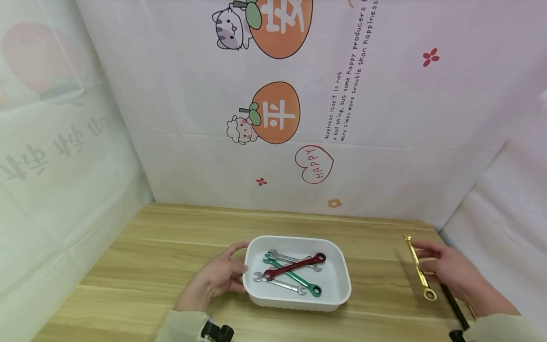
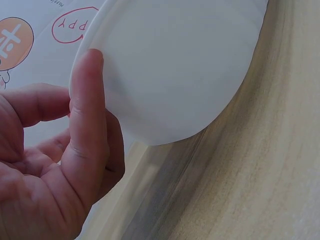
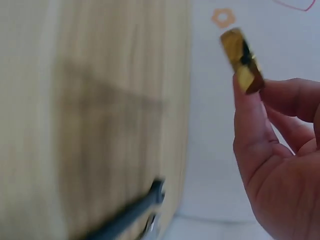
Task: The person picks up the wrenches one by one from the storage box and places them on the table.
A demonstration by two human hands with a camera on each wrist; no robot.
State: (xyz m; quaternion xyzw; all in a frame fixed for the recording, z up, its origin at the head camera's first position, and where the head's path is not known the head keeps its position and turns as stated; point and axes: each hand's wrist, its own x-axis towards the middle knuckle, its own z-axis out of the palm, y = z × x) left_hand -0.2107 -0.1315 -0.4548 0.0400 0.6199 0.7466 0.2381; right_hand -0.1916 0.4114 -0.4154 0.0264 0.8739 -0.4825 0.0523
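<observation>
My left hand [image 1: 220, 275] rests against the left side of a white plastic box [image 1: 299, 304], its fingers touching the outer wall near the rim. In the left wrist view one finger [image 2: 89, 110] lies fairly straight along that wall. Inside the box, a red wrench [image 1: 295, 267] crosses over a green wrench [image 1: 295, 275], with silver wrenches [image 1: 279, 284] in front and behind. Off to the right, my right hand [image 1: 455, 273] pinches a gold wrench [image 1: 416, 262] near its middle between thumb and fingers, held above the table. The right wrist view shows the gold wrench end-on.
A black wrench [image 3: 125, 215] lies on the wooden table [image 1: 171, 256] below my right hand, with a silver wrench [image 3: 150, 227] next to it. Printed white cloth [image 1: 192, 166] hangs behind the table and at both sides.
</observation>
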